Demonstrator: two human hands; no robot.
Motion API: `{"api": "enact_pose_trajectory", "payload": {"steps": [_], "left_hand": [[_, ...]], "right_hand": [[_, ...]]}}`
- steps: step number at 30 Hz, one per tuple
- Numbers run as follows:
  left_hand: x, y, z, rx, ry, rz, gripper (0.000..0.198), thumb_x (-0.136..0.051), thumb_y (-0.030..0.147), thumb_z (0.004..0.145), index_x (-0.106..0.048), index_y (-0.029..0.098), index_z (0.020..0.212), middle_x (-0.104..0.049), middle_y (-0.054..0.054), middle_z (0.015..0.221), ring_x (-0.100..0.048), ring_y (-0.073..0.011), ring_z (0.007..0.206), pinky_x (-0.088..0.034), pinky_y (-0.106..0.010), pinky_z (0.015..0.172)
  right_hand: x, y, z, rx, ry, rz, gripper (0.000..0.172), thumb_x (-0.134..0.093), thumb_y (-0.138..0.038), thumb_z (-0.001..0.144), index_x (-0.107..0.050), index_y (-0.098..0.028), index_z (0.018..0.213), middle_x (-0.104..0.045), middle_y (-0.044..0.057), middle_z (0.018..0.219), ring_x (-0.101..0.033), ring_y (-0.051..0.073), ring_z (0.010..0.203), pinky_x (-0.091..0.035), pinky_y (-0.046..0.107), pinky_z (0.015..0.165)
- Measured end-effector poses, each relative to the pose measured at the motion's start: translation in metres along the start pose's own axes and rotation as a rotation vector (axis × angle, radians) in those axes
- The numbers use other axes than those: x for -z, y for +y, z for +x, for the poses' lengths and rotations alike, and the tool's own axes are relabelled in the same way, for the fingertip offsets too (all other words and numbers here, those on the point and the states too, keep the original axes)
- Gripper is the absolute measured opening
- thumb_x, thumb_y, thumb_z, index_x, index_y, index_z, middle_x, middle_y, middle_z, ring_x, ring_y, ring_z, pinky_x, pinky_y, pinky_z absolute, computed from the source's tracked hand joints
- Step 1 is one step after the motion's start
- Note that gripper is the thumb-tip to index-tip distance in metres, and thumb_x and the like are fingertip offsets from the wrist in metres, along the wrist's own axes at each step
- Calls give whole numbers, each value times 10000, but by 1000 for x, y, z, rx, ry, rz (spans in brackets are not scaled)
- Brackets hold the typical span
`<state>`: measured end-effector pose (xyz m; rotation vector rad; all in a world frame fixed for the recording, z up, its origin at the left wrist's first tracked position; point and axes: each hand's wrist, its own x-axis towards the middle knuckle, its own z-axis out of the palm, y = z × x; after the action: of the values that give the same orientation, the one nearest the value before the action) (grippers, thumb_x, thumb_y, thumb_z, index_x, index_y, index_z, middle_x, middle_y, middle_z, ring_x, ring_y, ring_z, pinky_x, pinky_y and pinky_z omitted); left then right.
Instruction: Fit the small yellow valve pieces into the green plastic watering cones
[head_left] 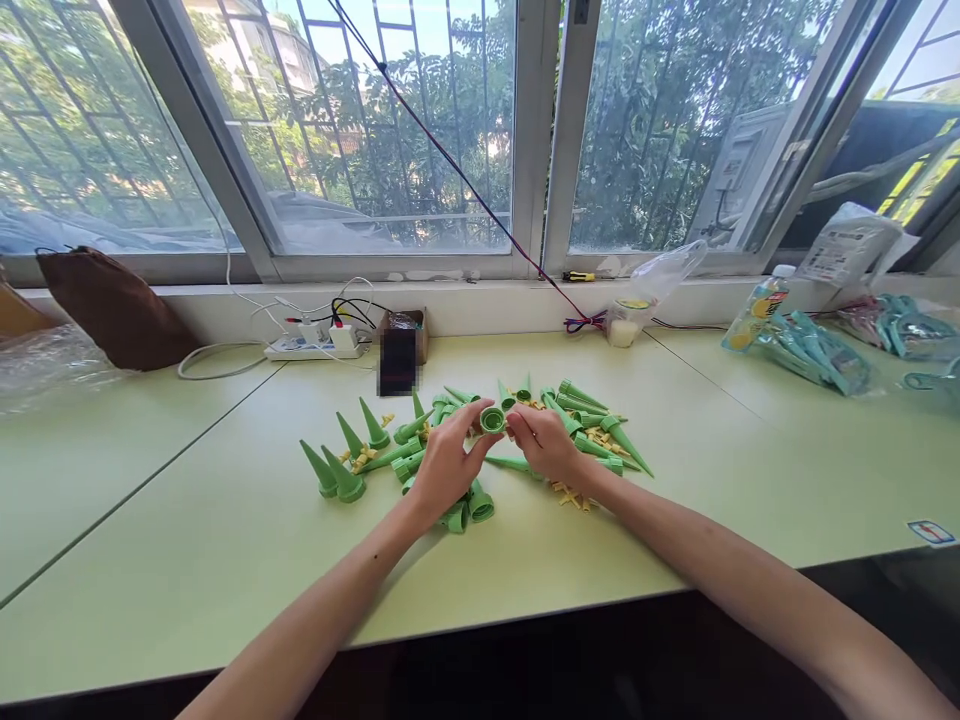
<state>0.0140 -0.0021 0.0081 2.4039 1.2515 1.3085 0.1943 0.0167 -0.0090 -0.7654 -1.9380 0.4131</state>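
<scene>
My left hand (448,452) is closed around a green plastic watering spike (492,420), its round hollow end turned toward me. Touching or very near the rim of that end, my right hand (546,442) has its fingers pinched together; whatever sits between them is hidden. Several more green cone-shaped spikes lie in a loose pile about both hands, and a few, such as one spike (349,482), stand point up at the left. Small yellow plastic pieces (574,497) are scattered among them, some branched.
Behind the pile, a white power strip (315,345) with cables and a small cardboard box (415,335) stand near the sill. Toward the right are a drink pouch (759,308) and bagged turquoise items (814,352). A brown bag (116,310) leans at the left. The table's front edge runs below my forearms.
</scene>
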Motion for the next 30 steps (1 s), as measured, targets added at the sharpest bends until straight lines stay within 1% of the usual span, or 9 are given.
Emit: {"api": "enact_pose_trajectory", "payload": {"steps": [3,7,11,14,17,20,24,27,30], "left_hand": [[1,0,0,7,-8,14,186,-632,299,909,-655,207,1069,-675,6,770,-589,-138,646,-475,-245,681],[2,5,-2,25,-73,-36,179,-588,262,921,-645,232,1088,-633,56,631,-571,-119,550,-463,-220,608],[5,14,-3,12,-84,-109,187,-570,262,910,-651,231,1075,-680,37,699,-637,-128,597,-488,-224,614],[9,16,-3,-9,-93,-138,313,-605,321,887,-639,215,1180,-718,20,750,-676,-145,634,-522,-250,684],[10,15,-3,-24,-108,-163,379,-499,388,959,-639,194,1253,-756,-22,832,-698,-163,676,-522,-264,674],[10,14,-2,-37,-65,-184,393,-397,381,1018,-699,191,1183,-772,-53,938,-698,-158,694,-523,-266,670],[9,14,-2,-70,-34,-173,319,-458,336,1006,-729,208,1117,-775,-55,981,-715,-163,750,-539,-268,705],[7,12,-3,-66,-68,-171,305,-476,305,996,-681,229,1209,-773,-40,968,-728,-166,744,-559,-278,717],[4,10,-6,-30,-88,-200,411,-514,305,976,-541,239,1381,-752,-72,1101,-740,-218,959,-589,-314,799]], "right_hand": [[0,-1,0,-14,-7,0,491,-252,-516,1050,-427,-215,704,-464,-30,571,-417,106,504,-358,241,555],[0,0,-1,-3,-19,-20,488,-250,-507,1049,-406,-216,689,-455,-28,570,-406,105,506,-348,241,548],[0,1,-1,19,-20,-40,451,-269,-470,1048,-401,-217,698,-467,-23,587,-415,107,512,-343,241,545],[2,2,-1,10,-11,-57,442,-269,-456,1050,-392,-219,697,-461,-25,585,-400,107,507,-344,243,547],[3,3,0,-5,-5,-58,452,-259,-468,1053,-402,-219,705,-470,-25,584,-412,107,508,-354,245,560],[3,2,0,2,-11,-52,471,-246,-492,1053,-401,-219,702,-465,-26,581,-413,106,509,-354,246,564],[2,3,1,16,-23,-60,481,-234,-502,1051,-391,-220,695,-447,-26,577,-397,110,507,-344,255,556],[2,4,1,7,-19,-61,474,-230,-500,1052,-386,-224,700,-436,-24,574,-383,116,504,-339,265,545],[4,5,0,-17,-12,-54,477,-230,-508,1053,-368,-228,693,-420,-24,563,-359,118,493,-330,272,529]]}}
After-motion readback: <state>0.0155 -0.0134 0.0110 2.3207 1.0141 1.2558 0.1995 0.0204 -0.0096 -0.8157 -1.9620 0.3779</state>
